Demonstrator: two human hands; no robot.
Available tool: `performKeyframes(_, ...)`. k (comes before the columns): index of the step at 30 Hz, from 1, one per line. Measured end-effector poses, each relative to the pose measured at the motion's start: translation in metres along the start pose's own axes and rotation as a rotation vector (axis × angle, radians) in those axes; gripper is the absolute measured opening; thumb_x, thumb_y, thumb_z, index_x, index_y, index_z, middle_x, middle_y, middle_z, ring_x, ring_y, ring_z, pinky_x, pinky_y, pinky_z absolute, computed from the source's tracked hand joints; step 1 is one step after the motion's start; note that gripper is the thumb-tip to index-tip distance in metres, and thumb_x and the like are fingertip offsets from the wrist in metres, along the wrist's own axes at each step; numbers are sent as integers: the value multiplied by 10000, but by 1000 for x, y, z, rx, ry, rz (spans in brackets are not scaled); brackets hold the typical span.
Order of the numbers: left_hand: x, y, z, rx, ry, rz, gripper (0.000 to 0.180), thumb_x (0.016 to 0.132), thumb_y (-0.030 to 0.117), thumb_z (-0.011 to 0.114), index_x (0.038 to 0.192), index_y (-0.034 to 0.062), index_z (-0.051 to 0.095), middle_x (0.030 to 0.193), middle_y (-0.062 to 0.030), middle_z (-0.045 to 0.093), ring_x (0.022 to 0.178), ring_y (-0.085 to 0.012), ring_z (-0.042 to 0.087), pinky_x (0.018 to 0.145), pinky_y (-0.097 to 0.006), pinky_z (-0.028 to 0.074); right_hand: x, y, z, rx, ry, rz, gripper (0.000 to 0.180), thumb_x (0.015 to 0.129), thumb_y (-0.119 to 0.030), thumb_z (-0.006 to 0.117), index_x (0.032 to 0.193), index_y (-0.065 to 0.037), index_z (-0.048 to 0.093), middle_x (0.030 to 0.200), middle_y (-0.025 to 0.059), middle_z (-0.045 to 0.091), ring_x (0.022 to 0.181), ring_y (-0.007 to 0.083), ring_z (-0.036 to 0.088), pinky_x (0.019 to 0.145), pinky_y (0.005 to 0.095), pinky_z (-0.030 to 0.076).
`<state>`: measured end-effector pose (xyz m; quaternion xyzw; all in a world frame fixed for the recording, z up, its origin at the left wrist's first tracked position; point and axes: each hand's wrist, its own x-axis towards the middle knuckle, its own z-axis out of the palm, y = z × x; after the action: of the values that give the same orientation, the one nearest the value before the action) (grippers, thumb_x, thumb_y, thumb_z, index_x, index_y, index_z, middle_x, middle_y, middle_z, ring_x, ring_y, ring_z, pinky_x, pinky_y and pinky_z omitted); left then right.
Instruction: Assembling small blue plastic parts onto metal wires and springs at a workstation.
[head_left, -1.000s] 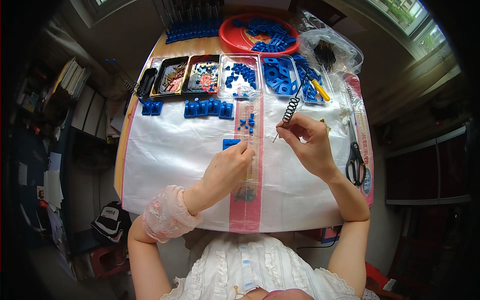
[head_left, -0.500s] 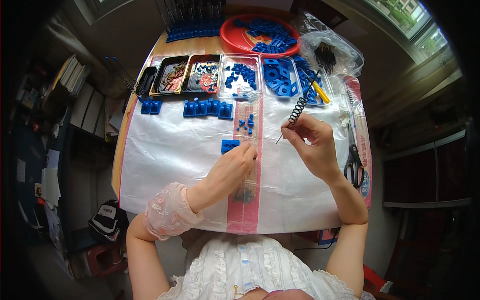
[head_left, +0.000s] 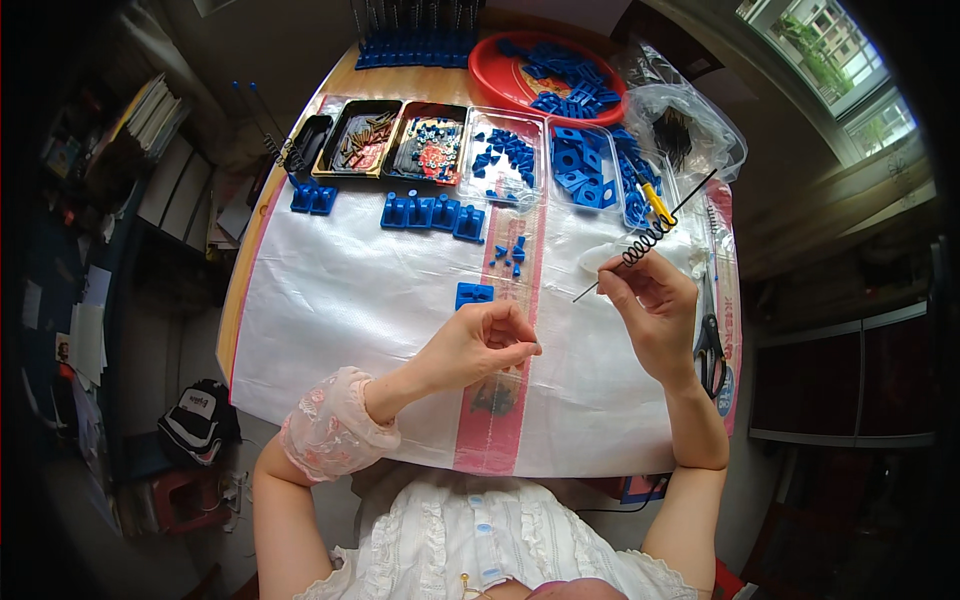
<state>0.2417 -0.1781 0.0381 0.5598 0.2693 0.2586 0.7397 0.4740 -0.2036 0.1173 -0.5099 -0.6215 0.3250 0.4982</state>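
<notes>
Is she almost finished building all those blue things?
Not nearly. Done: a row of blue pieces with rods stands at the table's far edge. In hand: the right hand holds a black spring rod; the left hand pinches something tiny. Left: blue blocks and trays of loose blue parts.

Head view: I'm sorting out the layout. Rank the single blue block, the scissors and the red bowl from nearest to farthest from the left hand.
1. Single blue block: just above the left hand.
2. Scissors: at the mat's right edge, beyond the right hand.
3. Red bowl: at the table's far end.
</notes>
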Motion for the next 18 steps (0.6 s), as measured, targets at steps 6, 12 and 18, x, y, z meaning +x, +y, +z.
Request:
performKeyframes(6,-2,-4,-1,-94,-24,-41,107,937,84,747,993,43,665,919,-18,726,804,-56,671,699,-206,537,-1,1,3,-10,-34,6,55,932,10,701,985,4,688,818,5,692,751,43,655,646,191,466)
performKeyframes(12,-1,2,5,-186,45,-25,121,921,65,759,988,30,664,912,-39,724,811,-91,697,735,-230,567,-5,-3,7,42,7,-11,62,936,12,697,997,8,684,831,15,695,765,53,666,644,193,467)
performKeyframes(18,-2,-2,2,-120,87,-1,120,911,54,766,982,20,676,911,-38,719,817,-83,693,754,-233,570,-5,-2,7,20,-27,-20,70,933,13,700,1002,9,686,833,20,698,754,55,665,633,192,467)
